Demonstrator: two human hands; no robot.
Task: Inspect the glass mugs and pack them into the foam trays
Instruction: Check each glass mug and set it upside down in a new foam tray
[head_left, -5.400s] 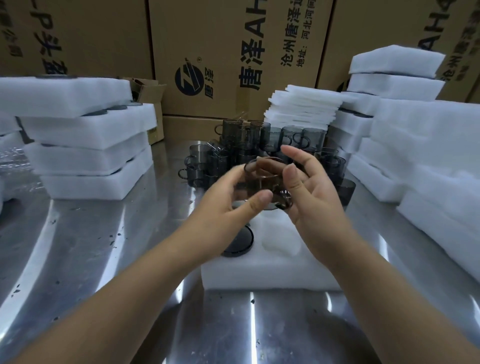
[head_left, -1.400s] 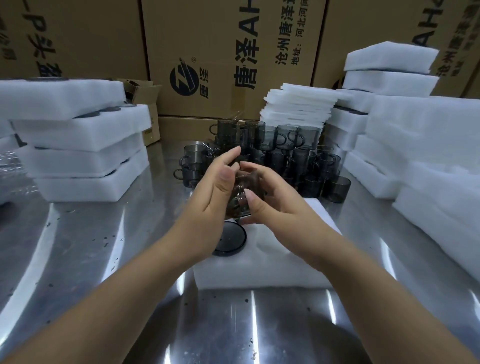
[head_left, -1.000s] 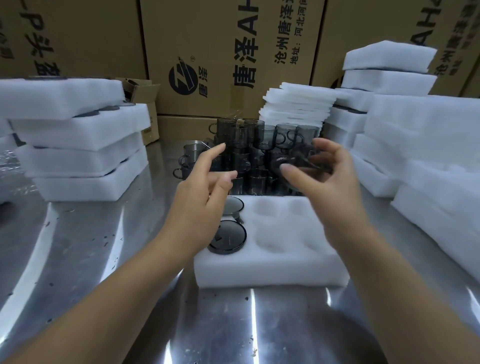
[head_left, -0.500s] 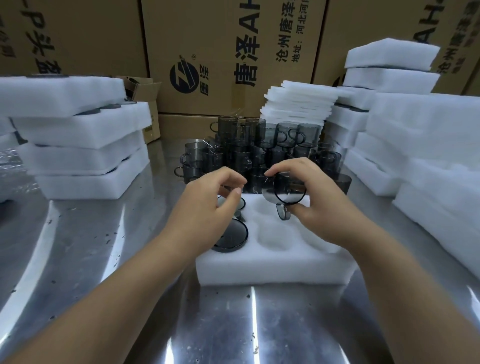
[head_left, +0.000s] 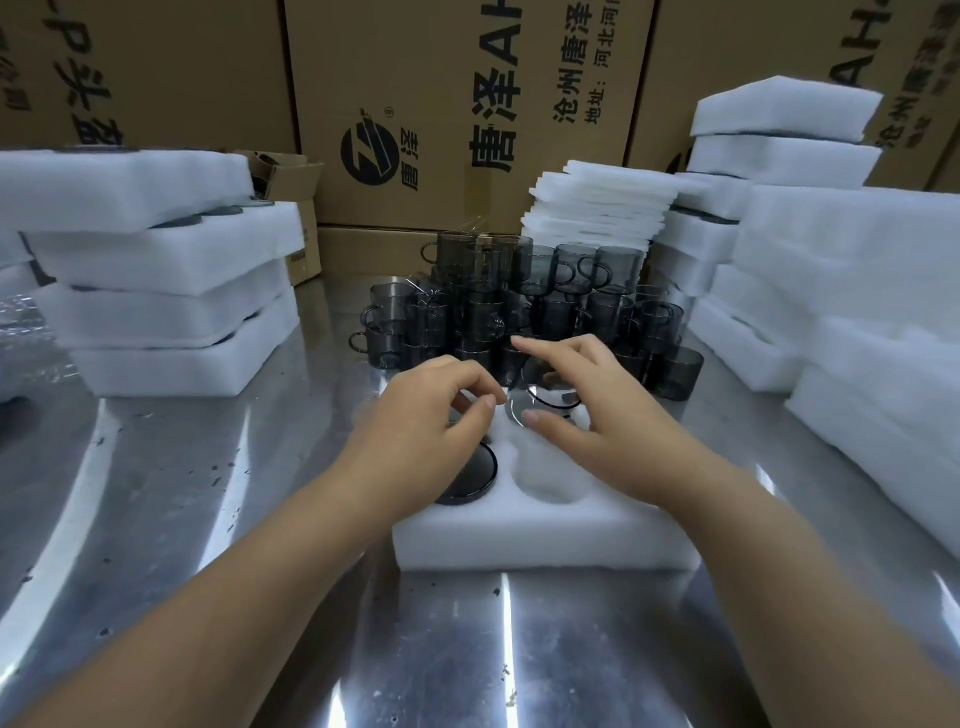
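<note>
Right hand (head_left: 597, 415) holds a glass mug (head_left: 546, 399) over the foam tray (head_left: 545, 540) (left hand (head_left: 421, 431) loosely curled).

Light came from overhead and lit your bench brightly and evenly. It struck the steel table (head_left: 171, 519) in long white streaks of glare, strongest at the near edge. The foam stacks (head_left: 857, 291) were nearly blown out, their surfaces without detail. Your left hand (head_left: 431, 421) and right hand (head_left: 602, 421) looked slightly soft, and the glass mug (head_left: 545, 402) between them smeared. Shadows beneath were faint. The wide lens bowed the cardboard boxes (head_left: 415, 78) toward the corners.
</note>
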